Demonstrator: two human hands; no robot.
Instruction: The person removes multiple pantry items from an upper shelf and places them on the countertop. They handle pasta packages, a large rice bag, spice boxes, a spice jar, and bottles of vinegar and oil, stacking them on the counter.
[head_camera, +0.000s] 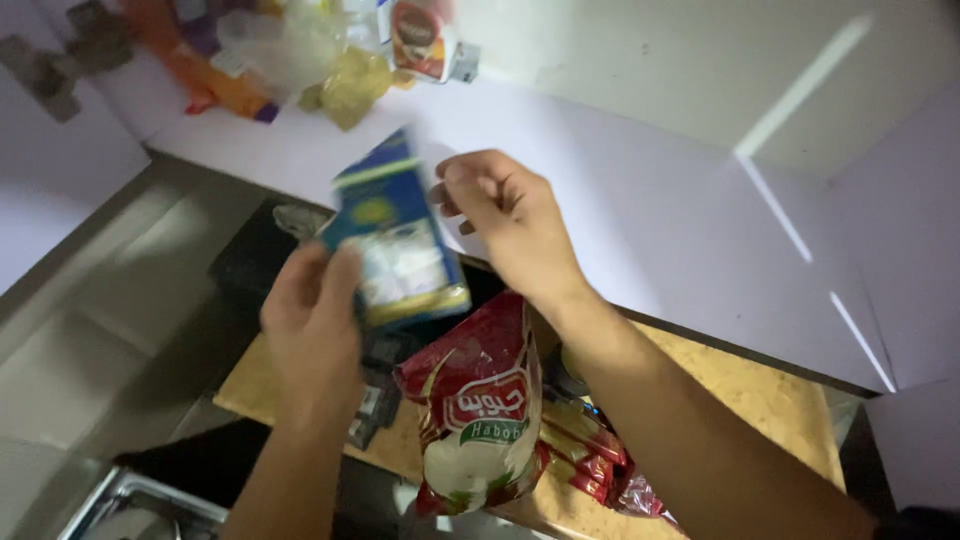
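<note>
My left hand (312, 325) grips the lower edge of a blue and yellow food packet (395, 235) and holds it up above the counter. The packet is blurred by motion. My right hand (505, 215) hovers just to the packet's right with fingers loosely curled, not clearly touching it. Below my right wrist a red and white bag (480, 410) stands upright on a wooden board (770, 400), leaning against my forearm. More red packets (590, 455) lie beside it.
A white counter (650, 200) runs along the back. Crumpled plastic bags and an orange packet (230, 60) sit at its far left, with a small red carton (420, 35). A dark box (255, 255) lies under the packet. A metal rack corner (140, 505) shows bottom left.
</note>
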